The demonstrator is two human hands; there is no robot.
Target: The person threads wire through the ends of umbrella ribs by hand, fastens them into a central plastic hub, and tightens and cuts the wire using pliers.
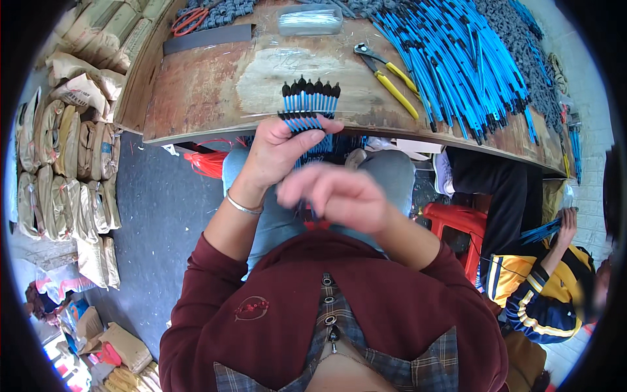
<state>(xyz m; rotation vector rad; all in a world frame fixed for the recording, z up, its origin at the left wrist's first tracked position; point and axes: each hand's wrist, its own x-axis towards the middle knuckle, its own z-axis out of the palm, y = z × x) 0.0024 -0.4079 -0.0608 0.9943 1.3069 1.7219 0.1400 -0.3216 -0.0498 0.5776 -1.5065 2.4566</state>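
Pinching a bundle of blue, black-tipped rods [304, 123] in the fingers of the left hand [277, 153], seemingly evening the ends; curling the fingers of the right hand [339, 196], too blurred to tell whether gripping anything. Probably calling next for squaring the bundle; holding it above the lap [394, 176], by the near edge of the worktop [196, 98].

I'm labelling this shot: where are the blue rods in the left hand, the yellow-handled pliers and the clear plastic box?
Held blue rods [302, 123], head view: on their shafts.
Pliers [393, 91], head view: on one handle.
Plastic box [310, 30], head view: front wall.
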